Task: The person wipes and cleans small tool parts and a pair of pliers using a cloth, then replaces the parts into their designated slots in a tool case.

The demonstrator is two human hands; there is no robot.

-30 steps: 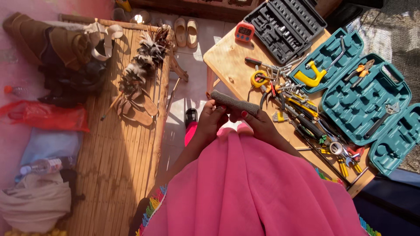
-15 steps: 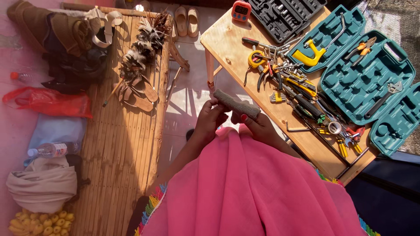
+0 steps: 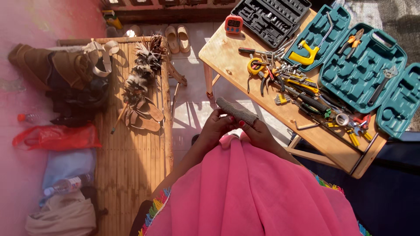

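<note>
Both hands are holding a grey, rough-textured cylinder (image 3: 236, 110) in front of the pink cloth (image 3: 253, 192). The left hand (image 3: 217, 128) is closing its grip around the cylinder's near-left underside, while the right hand (image 3: 258, 131) is grasping its right end. The cylinder is hovering just left of the wooden desk (image 3: 227, 54), which is carrying scattered tools and open teal cases (image 3: 363, 74).

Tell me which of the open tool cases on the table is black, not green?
The black case at the far end of the wooden table, beside the small red timer. The other two open cases are teal green and lie closer to the table's near end.
</note>
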